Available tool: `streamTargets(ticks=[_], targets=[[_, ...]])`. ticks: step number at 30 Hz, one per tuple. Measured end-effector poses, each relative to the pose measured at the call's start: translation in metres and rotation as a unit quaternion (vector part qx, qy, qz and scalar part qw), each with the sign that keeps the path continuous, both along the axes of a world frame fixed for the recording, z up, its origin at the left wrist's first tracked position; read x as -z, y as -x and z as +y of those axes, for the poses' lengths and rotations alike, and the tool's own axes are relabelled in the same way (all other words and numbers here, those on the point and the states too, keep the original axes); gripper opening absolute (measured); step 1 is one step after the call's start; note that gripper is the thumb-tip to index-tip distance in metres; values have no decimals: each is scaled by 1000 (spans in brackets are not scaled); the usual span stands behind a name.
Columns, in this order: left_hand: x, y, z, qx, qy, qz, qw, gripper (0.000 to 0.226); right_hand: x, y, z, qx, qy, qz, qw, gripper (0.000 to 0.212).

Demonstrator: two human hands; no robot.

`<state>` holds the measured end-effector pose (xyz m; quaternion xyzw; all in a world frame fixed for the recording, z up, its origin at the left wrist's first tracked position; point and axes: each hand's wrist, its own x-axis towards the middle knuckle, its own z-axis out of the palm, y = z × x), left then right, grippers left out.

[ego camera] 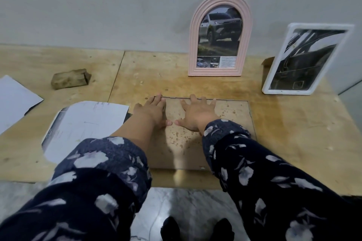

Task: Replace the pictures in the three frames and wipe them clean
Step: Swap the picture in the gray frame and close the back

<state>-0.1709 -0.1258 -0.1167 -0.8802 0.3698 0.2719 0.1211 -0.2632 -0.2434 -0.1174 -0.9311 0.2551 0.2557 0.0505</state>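
Note:
A large frame lies face down on the wooden table, its spotted brown backing board (233, 115) facing up. My left hand (153, 112) and my right hand (196, 114) both press flat on the board, fingers straight and reaching its far edge, thumbs nearly touching. A pink arched frame (220, 35) with a truck picture leans upright against the wall behind. To its right a white rectangular frame (305, 58) with a dark picture leans tilted.
Two loose paper sheets lie face down at the left: one (82, 125) beside my left arm, another (15, 101) at the table's left edge. A brownish rag or sponge (69, 78) sits at the back left. The table's front edge (186, 181) is near my body.

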Motion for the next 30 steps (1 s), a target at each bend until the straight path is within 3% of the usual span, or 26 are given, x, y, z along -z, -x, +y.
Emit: streamTargets(ticks=[8, 12, 16, 21, 24, 30], targets=[[10, 8, 2, 4, 8, -38, 999, 85, 9, 13, 6, 3, -8, -49, 999, 81], [13, 24, 23, -38, 139, -93, 985, 85, 19, 46, 6, 7, -22, -152, 988, 72], [21, 50, 54, -122, 224, -99, 962, 70, 23, 95, 1, 76, -27, -183, 980, 62], [19, 76, 73, -188, 233, -106, 948, 68, 24, 149, -8, 158, 28, -188, 969, 59], [22, 89, 83, -245, 246, -75, 935, 54, 25, 176, -5, 195, 48, -208, 957, 58], [24, 101, 86, -303, 266, -75, 912, 48, 29, 191, 1, 296, 31, -256, 920, 68]])
